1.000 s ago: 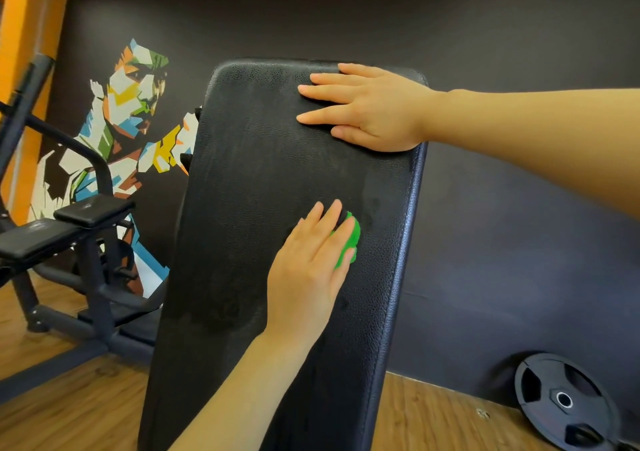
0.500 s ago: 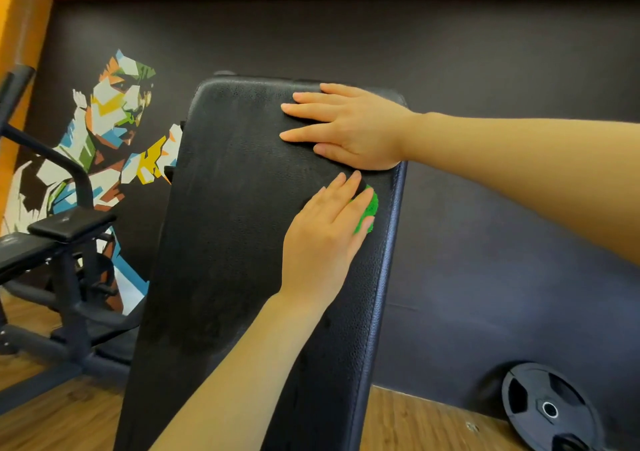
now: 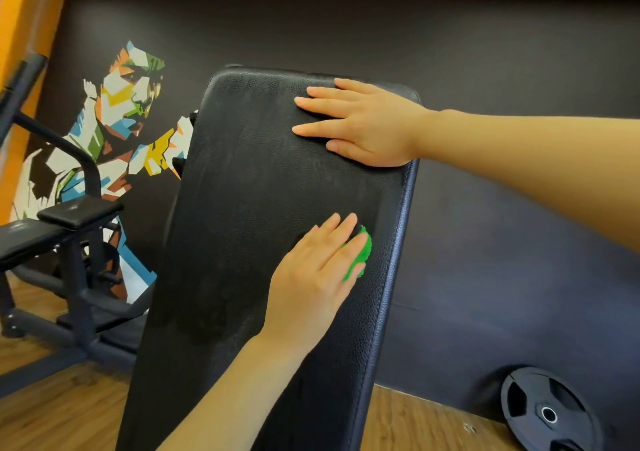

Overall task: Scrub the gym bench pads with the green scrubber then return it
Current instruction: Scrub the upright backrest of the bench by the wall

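— Both hands are working the upright bench pad; why is the right hand lying flat near the top edge?
— It is resting there with fingers straight and spread, holding nothing, and I judge it is steadying the pad so it is not rocking under the strokes
— And the left hand?
— It is pressing the green scrubber against the pad's face, fingers laid nearly straight over it, near the right-hand seam about halfway up; whether the thumb is hooking round it is hidden
— What is differing from half a second ago?
— Then the scrubber was sitting just under the right palm; now it is lying well below it, so the stroke is travelling downward. The right hand is keeping its place
— Anything else around?
— A weight plate is leaning at the wall, and another bench is standing to the left
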Demonstrator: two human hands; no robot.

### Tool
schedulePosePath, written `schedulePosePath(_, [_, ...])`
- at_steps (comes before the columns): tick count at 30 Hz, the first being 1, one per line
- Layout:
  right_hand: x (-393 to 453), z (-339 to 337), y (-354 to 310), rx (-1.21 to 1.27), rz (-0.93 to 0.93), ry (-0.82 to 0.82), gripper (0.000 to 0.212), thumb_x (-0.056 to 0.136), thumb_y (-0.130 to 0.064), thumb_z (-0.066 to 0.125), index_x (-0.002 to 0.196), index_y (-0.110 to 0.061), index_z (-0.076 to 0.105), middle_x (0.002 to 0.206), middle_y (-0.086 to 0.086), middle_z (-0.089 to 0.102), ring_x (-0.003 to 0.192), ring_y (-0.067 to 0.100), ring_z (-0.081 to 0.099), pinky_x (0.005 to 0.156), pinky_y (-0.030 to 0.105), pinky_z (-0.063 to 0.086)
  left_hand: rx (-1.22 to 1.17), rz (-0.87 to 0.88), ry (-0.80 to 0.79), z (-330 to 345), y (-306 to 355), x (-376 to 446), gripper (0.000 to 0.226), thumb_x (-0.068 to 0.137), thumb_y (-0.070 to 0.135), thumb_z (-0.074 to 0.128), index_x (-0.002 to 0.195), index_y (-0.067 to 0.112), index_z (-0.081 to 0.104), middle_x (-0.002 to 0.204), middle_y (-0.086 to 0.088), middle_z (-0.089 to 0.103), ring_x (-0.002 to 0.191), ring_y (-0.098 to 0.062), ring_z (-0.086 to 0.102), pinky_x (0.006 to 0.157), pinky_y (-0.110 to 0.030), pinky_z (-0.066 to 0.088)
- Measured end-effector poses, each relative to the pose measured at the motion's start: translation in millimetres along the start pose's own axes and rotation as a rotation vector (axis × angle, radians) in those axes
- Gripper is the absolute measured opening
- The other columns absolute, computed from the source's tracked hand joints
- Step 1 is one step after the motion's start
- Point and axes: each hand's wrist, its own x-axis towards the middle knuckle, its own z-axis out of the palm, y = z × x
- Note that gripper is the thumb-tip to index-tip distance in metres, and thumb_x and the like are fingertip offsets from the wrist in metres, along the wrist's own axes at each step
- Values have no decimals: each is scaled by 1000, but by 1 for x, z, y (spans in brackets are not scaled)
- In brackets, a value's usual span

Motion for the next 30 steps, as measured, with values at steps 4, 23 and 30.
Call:
schedulePosePath(4, [1, 0, -1, 5, -1, 6, 57, 100, -44, 13, 152, -30, 31, 162, 5, 20, 151, 24, 12, 122, 44, 8, -16, 20, 24, 1, 0, 4, 34, 97, 23, 51, 121, 8, 67, 136, -7, 58, 129, -23, 51, 108, -36, 41])
schedulePosePath(23, [-1, -3, -3, 10, 15, -19, 60, 99, -46, 12, 152, -28, 32, 161, 7, 22, 150, 27, 15, 121, 45, 10, -65, 34, -10, 6, 21, -3, 33, 95, 23, 54, 122, 9, 67, 134, -8, 60, 128, -24, 53, 109, -35, 41])
schedulePosePath(30, [2, -7, -11, 48, 66, -62, 68, 92, -49, 5, 153, -30, 29, 163, 5, 17, 151, 25, 9, 121, 45, 5, -73, 96, -63, 0, 31, -12, 34, 97, 23, 53, 126, 10, 64, 137, -9, 57, 132, -24, 48, 111, -34, 37])
